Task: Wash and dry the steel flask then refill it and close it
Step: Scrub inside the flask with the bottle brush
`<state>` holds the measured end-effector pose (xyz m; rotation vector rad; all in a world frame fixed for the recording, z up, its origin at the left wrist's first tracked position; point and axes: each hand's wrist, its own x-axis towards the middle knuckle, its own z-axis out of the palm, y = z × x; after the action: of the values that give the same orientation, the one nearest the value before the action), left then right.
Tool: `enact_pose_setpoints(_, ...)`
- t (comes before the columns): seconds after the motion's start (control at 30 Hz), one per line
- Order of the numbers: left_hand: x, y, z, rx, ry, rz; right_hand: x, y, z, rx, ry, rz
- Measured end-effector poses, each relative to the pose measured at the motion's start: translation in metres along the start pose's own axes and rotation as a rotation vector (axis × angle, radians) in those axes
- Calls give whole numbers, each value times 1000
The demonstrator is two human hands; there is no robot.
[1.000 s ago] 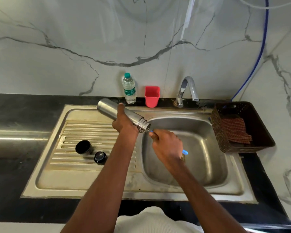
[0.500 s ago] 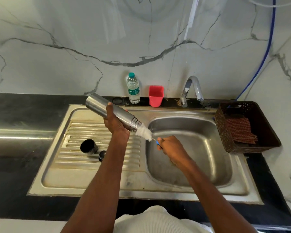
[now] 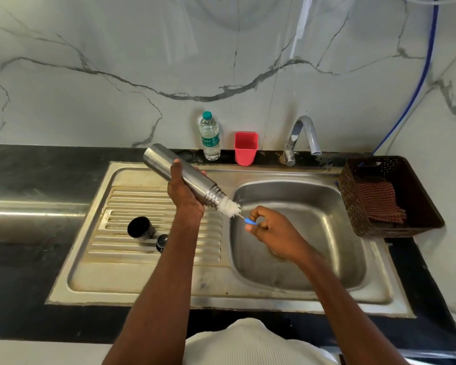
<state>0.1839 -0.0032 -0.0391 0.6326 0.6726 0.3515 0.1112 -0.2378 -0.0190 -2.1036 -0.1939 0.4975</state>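
Head view: bottle brush (image 3: 231, 208) in steel flask (image 3: 183, 176).

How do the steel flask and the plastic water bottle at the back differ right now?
The steel flask is opaque metal; the plastic water bottle is clear with a label. The flask is tilted, mouth down toward the basin, gripped by the left hand; the bottle stands upright on the counter, untouched. The flask is uncapped with a white brush in its mouth; the bottle wears a green cap. Both are slim cylinders.
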Motion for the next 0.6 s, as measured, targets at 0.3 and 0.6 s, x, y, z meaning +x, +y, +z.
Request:
enact_pose_setpoints(0.3,-3,-11,9,-51,126,8,8,-29,8,-363,270,173)
enact_pose_setpoints(0.6,-6,13,7,13,-5,-9,15,-18,-25,591,-385,593)
